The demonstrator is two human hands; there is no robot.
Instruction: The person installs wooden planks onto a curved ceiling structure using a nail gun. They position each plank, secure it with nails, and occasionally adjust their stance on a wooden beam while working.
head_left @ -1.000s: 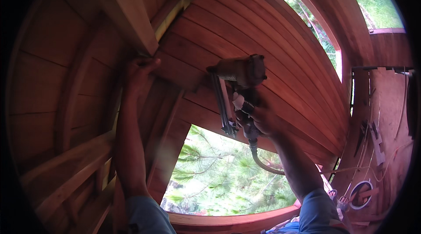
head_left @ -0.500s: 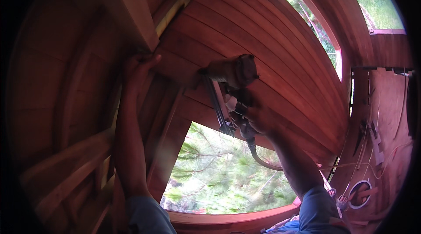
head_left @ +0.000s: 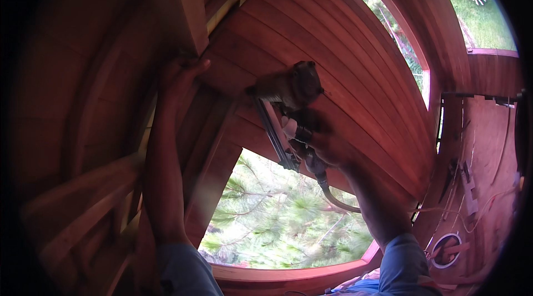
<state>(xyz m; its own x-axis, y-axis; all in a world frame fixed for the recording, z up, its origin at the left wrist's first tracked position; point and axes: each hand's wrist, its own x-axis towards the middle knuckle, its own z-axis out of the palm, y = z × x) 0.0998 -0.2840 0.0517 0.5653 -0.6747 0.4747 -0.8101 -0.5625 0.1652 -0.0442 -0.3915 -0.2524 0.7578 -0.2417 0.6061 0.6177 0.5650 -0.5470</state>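
At centre, before a red-brown plank wall (head_left: 361,82), a dark nail gun (head_left: 277,86) is held with its nose toward the left; the right hand (head_left: 328,145) is closed around its grip, from which a hose (head_left: 338,202) curves off rightward; the left hand (head_left: 179,76) is raised to the lower end of a squared beam (head_left: 191,10), its fingers shadowed, so that one cannot tell whether they clasp it; below, green foliage (head_left: 288,212) shows through an opening.
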